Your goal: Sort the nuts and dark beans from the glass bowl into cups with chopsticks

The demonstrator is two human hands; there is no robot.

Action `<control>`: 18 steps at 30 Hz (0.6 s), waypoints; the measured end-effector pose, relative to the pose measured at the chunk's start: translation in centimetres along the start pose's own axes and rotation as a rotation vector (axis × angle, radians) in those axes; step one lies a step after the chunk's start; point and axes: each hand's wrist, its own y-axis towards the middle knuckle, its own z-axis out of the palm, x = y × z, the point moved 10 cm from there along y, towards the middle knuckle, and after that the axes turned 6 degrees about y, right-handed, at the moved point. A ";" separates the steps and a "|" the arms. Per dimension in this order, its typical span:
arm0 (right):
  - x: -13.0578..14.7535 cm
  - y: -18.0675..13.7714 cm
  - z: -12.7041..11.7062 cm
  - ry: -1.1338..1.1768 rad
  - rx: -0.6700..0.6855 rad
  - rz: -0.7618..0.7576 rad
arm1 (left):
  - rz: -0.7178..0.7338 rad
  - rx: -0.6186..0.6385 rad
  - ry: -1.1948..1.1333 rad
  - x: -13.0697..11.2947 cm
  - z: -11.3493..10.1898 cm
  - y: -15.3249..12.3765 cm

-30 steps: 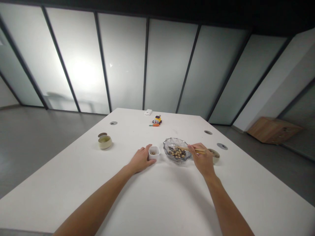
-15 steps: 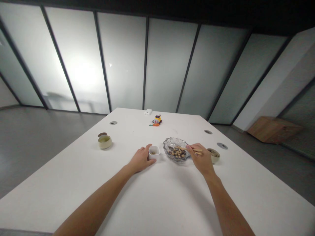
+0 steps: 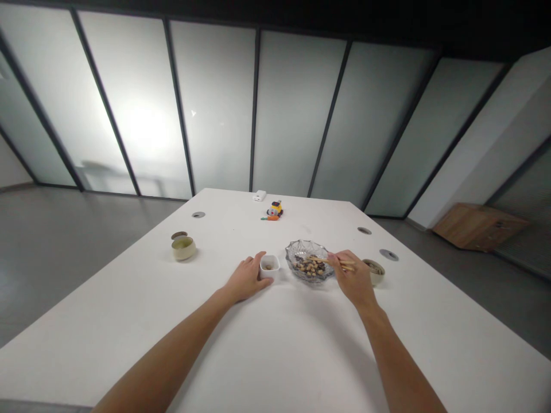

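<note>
Two bare hands were seen in the head view, at the white desk (image 3: 279,355). Small white cup (image 3: 270,275), a few bits inside, was held on the desk by the left hand (image 3: 244,281), its thumb and fingers set around the left side. Chopsticks (image 3: 319,260) were pinched in the fingers of the right hand (image 3: 353,283), tips pointed at dark and pale pieces (image 3: 310,267) in the clear glass bowl (image 3: 297,248); whether any piece was gripped could not be told. Glass bowl was placed just right of the cup. Right-hand bowl (image 3: 377,279) was partly covered by the right hand. Green bowl (image 3: 183,253) was placed well left; yellow toy car (image 3: 275,210) and toy carrot (image 3: 272,218) were set farther back.
</note>
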 end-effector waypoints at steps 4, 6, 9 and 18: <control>0.1 0.0 -0.1 0.001 -0.009 -0.002 | -0.010 -0.003 -0.008 0.1 0.0 0.0; 0.1 0.0 -0.2 0.002 -0.012 0.001 | -0.014 -0.002 -0.013 0.2 0.1 0.0; 0.0 0.0 -0.1 0.008 -0.009 0.008 | -0.017 -0.006 -0.009 0.3 0.1 0.0; 0.6 0.0 -0.7 0.013 -0.041 0.001 | -0.032 0.003 -0.009 0.3 0.0 -0.1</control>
